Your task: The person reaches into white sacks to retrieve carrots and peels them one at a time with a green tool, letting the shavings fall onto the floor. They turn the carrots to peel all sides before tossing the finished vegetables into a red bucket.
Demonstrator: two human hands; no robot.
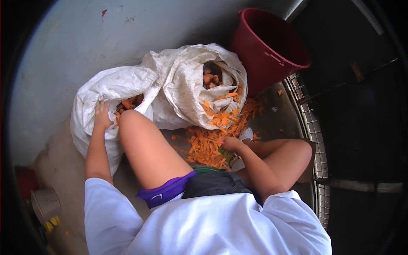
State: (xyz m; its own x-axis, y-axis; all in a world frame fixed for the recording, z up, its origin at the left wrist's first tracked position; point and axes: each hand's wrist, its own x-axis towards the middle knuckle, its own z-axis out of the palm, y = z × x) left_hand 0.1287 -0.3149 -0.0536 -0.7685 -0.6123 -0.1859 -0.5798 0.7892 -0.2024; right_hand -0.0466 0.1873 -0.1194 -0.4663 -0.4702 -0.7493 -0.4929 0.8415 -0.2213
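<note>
My left hand point(102, 114) rests with fingers spread at the mouth of a white woven sack point(110, 87), beside unpeeled carrots point(129, 103) lying inside. My right hand point(231, 144) is closed low over a pile of orange carrot peelings point(204, 146). A thin pinkish-orange bit shows at its fingertips, but I cannot make out what it holds. A second white sack point(180, 85) stands open in the middle, with more carrots point(211, 77) in its mouth and peelings and cut pieces point(224, 118) on its folded rim.
A dark red bucket point(250, 51) stands behind the sacks against the wall point(85, 42). A grated drain point(314, 127) runs along the right. At lower left are a grey perforated container point(45, 204) and a yellow object point(52, 223). My bent knees flank the peelings.
</note>
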